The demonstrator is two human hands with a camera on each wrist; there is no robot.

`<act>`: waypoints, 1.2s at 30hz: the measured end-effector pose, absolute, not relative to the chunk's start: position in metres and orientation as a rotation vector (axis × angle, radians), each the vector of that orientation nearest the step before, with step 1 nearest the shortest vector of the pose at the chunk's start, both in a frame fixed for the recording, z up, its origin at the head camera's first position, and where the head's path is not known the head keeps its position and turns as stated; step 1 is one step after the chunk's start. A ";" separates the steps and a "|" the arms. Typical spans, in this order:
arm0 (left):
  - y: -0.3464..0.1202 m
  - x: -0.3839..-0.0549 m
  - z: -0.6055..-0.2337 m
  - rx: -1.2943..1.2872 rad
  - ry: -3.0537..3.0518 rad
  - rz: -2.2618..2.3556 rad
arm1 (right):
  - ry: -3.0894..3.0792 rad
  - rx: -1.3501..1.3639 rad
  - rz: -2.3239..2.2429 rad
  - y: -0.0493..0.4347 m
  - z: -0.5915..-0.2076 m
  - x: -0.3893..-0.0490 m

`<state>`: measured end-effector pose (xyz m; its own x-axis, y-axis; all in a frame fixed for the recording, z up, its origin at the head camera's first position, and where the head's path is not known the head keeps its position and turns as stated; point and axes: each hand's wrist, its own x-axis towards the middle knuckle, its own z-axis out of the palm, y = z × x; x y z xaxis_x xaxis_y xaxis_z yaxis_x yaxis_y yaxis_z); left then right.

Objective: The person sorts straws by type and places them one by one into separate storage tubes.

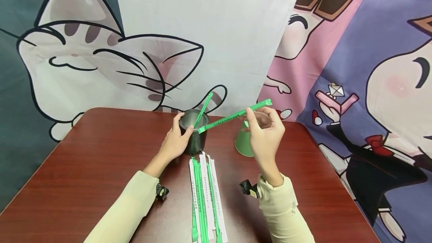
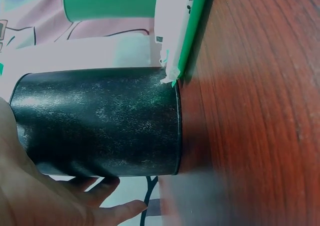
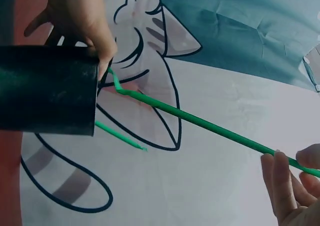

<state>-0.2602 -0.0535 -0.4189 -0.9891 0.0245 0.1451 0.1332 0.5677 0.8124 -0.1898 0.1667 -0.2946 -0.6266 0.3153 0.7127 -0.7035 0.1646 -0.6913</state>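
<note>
My left hand holds a black cylindrical cup by its upper side, thumb near the rim. The cup stands upright on the table, with one green wrapped straw sticking out of its mouth. Between thumb and fingers, my right hand pinches another green wrapped straw near its far right end. That straw slants down to the left, its lower tip beside the cup's rim and close to my left thumb; the right wrist view shows this tip bent. Whether the tip touches the thumb, I cannot tell.
Several green and white wrapped straws lie in a bundle on the brown table, just in front of the black cup. A green tapered cup stands partly behind my right hand. A cartoon-printed cloth hangs behind the table.
</note>
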 end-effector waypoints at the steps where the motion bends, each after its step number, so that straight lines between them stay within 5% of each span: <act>1: -0.053 -0.260 -0.419 -0.140 -2.679 -1.396 | -1.617 0.377 1.589 0.164 -0.293 -0.188; 36: -0.053 -0.260 -0.421 -0.129 -2.664 -1.371 | -2.349 0.280 1.262 0.150 -0.348 -0.223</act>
